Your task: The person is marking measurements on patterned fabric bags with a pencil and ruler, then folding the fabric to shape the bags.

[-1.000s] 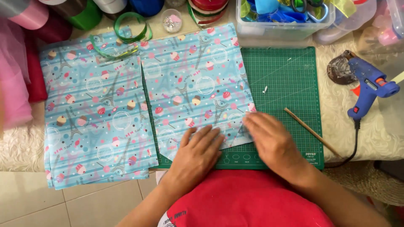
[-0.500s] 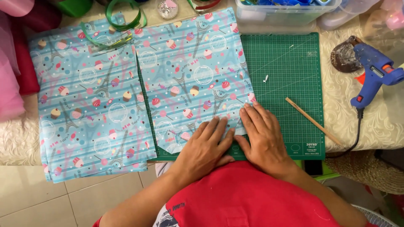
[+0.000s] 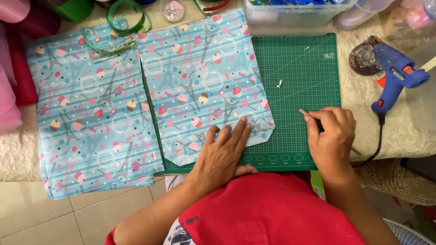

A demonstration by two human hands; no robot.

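The left hand (image 3: 225,152) is lying spread, pressing the folded blue paper (image 3: 204,86) flat on the green mat (image 3: 299,90). The right hand (image 3: 329,136) is pinching a thin stick (image 3: 303,112). The paper looks light, creasable and likely slippery; best held by its edges.

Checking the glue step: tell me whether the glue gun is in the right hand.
No, the blue glue gun lies on the table apart; the right hand holds a thin wooden stick.

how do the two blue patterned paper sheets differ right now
The right blue cupcake-print paper sheet lies on the green cutting mat under the left hand, its bottom corners folded; the left blue cupcake-print sheet lies untouched off the mat, overhanging the table edge. Both share one print.
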